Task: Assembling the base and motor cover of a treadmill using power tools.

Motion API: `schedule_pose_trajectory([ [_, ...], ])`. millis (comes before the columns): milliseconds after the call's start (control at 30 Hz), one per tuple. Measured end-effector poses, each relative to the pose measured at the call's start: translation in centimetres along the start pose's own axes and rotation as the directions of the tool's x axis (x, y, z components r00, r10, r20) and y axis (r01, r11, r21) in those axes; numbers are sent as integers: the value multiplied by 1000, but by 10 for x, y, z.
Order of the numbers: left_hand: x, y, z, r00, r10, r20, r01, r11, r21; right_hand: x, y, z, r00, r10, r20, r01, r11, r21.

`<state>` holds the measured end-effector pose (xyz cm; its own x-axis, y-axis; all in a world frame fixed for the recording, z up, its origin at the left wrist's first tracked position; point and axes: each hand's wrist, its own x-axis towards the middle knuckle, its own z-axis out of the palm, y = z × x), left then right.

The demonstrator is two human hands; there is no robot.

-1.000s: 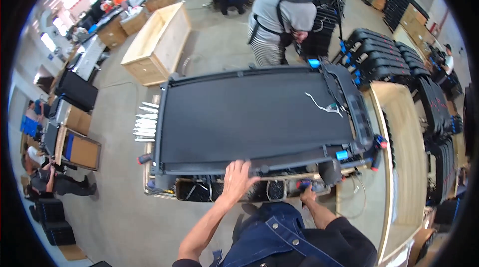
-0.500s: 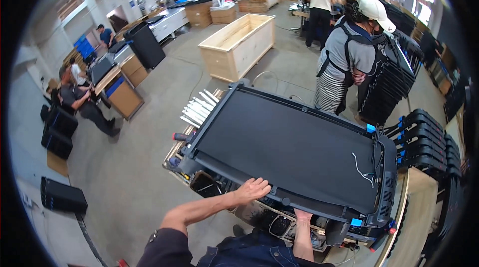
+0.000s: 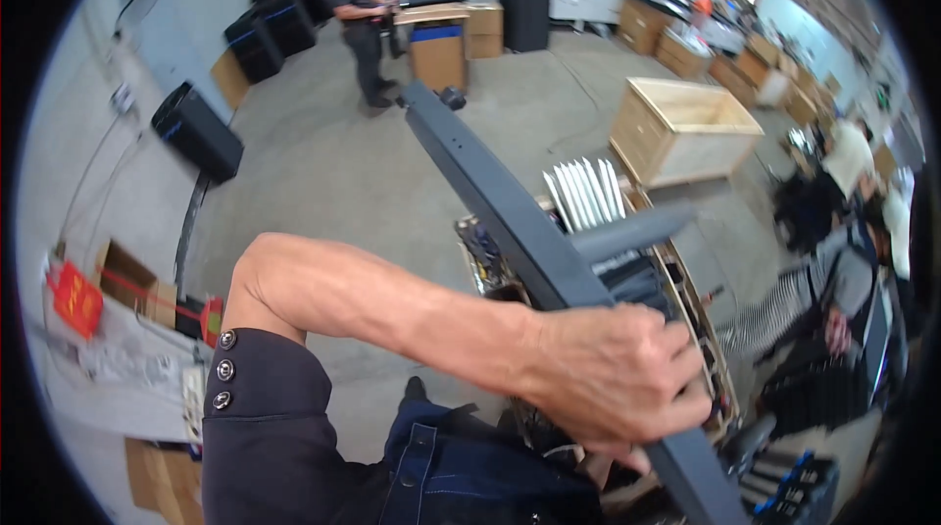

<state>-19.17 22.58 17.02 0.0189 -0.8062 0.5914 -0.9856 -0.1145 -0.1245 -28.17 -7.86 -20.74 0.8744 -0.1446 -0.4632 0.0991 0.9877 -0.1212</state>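
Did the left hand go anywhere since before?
Yes: the left hand looks raised, higher above the wooden-edged bench, gripping a grey beam.

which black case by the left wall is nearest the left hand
The lone black case, lowest in the picture; the other black cases stand together, farther from the left hand gripping the grey beam.

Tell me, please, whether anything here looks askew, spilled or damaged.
No spill or damage stands out. The dark grey frame slants steeply, but the left hand grips it, which probably explains that. The white strips beyond it seem slightly fanned out, though lens bending may exaggerate this.
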Motion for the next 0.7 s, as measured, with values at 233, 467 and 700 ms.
schedule_pose_trajectory([
  [233, -153, -34, -133, 990, -123, -75, 133, 980, 147, 95, 158, 87, 933, 346, 105, -291, 891, -349],
  [467, -367, -61, -268, 944, -187, -271, 274, 904, 329, 127, 408, 160, 814, 568, 122, -422, 722, -549],
  [700, -537, -165, -406, 957, -195, -212, 253, 923, 291, 135, 571, 205, 800, 581, 151, -390, 694, -605],
])
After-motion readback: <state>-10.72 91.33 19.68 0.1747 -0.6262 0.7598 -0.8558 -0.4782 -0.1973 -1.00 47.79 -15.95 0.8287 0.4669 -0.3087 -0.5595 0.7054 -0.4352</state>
